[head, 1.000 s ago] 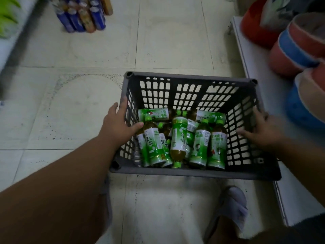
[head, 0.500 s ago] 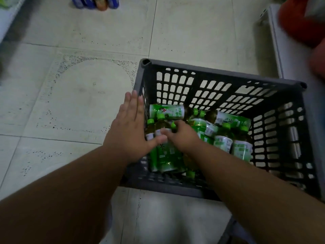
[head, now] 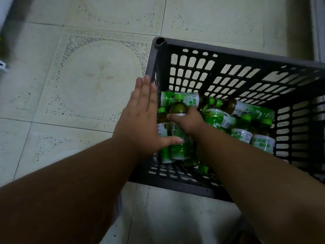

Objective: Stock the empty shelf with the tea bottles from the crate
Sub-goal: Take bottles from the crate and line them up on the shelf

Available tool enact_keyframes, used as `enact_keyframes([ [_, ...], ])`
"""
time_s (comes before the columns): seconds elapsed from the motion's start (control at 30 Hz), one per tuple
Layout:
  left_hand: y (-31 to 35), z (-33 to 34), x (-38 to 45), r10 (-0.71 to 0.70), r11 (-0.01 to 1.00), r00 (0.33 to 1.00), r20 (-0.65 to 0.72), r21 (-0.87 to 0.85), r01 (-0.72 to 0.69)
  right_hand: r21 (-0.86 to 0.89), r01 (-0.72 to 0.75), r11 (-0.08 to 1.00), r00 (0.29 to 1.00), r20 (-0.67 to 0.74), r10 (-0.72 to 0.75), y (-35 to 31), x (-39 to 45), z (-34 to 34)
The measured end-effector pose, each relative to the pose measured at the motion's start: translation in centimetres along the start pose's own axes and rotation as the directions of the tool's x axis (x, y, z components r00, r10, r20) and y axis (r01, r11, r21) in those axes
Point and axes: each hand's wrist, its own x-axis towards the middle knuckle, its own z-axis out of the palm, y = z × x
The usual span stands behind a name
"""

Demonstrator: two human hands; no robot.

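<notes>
A dark grey slatted crate [head: 246,55] stands on the tiled floor and holds several green-capped tea bottles [head: 244,113] lying in a heap. My right hand [head: 189,123] reaches into the crate and grips one tea bottle [head: 178,138] round its shoulder, just below the green cap. My left hand [head: 140,118] lies flat with straight fingers along the crate's left wall, its thumb touching the lower part of the gripped bottle. The shelf is not in view.
Pale speckled floor tiles [head: 88,81] spread out to the left of and behind the crate. A white edge of a fixture [head: 319,29] shows at the far right, and another white edge [head: 3,66] at the far left.
My right hand left the crate's right wall, reached in and closed round a bottle on the left side. My left hand stayed at the left wall. The view moved closer and leftward.
</notes>
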Motion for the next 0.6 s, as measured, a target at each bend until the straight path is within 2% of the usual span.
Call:
enact_keyframes([
  [0.17, 0.3, -0.5, 0.0, -0.025, 0.999, 0.999, 0.048, 0.032, 0.024, 0.057, 0.210, 0.976, 0.977, -0.055, -0.207, -3.1, -2.6, -2.4],
  [0.23, 0.4, -1.7, 0.1, -0.042, 0.997, 0.991, 0.124, 0.076, 0.033, 0.076, 0.273, 0.959, 0.961, -0.077, -0.267, -4.9, -5.3, -4.1],
  [0.3, 0.8, -3.6, -0.5, -0.049, 0.998, 0.975, 0.216, 0.042, 0.041, 0.072, 0.339, 0.938, 0.937, -0.115, -0.329, -6.8, -8.8, -6.2],
  [0.4, 3.4, -7.8, -2.0, -0.006, 0.968, 0.973, 0.230, -0.243, 0.064, 0.074, 0.429, 0.900, 0.891, -0.197, -0.408, -9.8, -15.2, -10.3],
  [0.47, 6.5, -11.3, -3.7, 0.014, 0.899, 0.989, 0.145, -0.435, 0.051, 0.087, 0.488, 0.868, 0.857, -0.234, -0.458, -11.8, -20.2, -12.6],
  [0.6, 13.4, -16.9, -7.2, -0.032, 0.716, 0.996, -0.082, -0.697, -0.034, 0.090, 0.623, 0.777, 0.749, -0.353, -0.560, -13.8, -30.0, -17.5],
])
